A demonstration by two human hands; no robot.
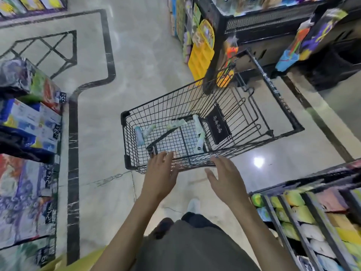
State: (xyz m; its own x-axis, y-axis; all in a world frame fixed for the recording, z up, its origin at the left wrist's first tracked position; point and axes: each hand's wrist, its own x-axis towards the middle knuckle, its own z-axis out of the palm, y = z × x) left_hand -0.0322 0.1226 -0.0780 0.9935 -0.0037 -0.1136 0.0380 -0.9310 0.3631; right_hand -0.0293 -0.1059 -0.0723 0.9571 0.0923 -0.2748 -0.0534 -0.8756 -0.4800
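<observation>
Left hand [160,173] and right hand [224,177] -- both spread, empty -- reach the cart [163,97] at its near rim; its long axis runs ahead-right.

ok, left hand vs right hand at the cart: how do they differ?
Left hand has its fingers lying across the near rim of the cart; right hand reaches it only with its fingertips. Left hand's fingers lie close together; right hand's thumb is spread wide. Both are open, palms down, holding nothing; contact with the wire cannot be told.
</observation>
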